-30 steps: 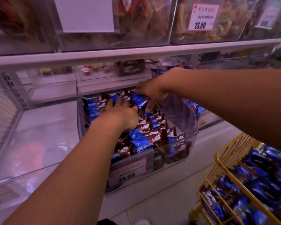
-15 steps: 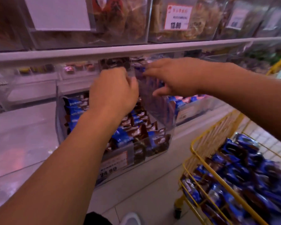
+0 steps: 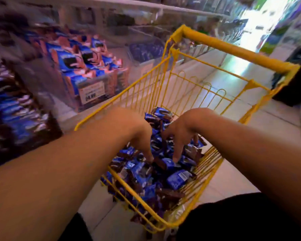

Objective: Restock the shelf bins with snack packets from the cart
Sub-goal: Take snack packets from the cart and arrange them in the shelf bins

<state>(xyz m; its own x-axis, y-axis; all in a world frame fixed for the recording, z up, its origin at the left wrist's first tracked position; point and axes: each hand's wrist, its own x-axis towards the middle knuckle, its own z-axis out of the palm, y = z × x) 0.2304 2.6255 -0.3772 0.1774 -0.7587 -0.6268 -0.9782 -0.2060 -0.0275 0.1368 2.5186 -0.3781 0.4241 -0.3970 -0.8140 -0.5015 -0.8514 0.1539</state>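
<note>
Both hands [image 3: 163,136] have moved from bin to cart [image 3: 233,49], fingers digging into packets [image 3: 177,178], grip unclear.

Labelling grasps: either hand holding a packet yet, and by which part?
Cannot tell. Both the left hand and right hand reach fingers-down into the packets in the cart; no packet is visibly lifted.

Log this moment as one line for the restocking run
stage: reaching for packets | left hand: fingers down in snack packets | right hand: same | yellow cart: part full | grip: unclear
</note>
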